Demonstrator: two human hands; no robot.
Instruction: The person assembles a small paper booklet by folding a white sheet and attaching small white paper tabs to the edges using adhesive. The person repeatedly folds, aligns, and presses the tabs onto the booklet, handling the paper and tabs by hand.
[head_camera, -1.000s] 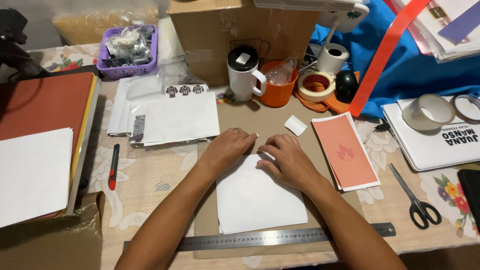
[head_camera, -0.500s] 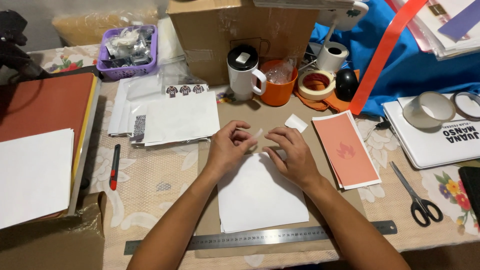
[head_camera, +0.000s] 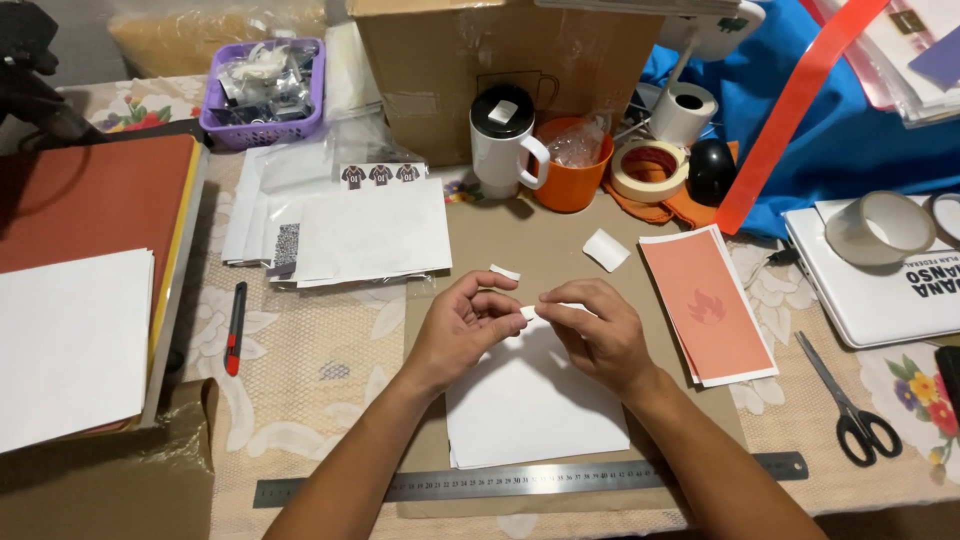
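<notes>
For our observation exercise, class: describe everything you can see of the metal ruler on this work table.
The metal ruler is a long, flat, silvery steel strip with fine black graduations along its upper edge. It lies flat and nearly level along the table's near edge, tilted slightly up to the right, just below the white sheet. It rests partly on the brown card mat and partly on the lace tablecloth. The right forearm crosses over it, hiding a stretch; neither hand touches it.

The counter (head_camera: 330, 375), covered with a pale lace cloth, carried a brown cardboard mat (head_camera: 540, 240) at its centre with a steel ruler (head_camera: 520, 480) along the near edge. To the left lay a red-handled knife (head_camera: 234, 328) and white paper stacks (head_camera: 370, 232). To the right lay scissors (head_camera: 850, 405) and an orange printed sheet (head_camera: 705, 305).
</notes>
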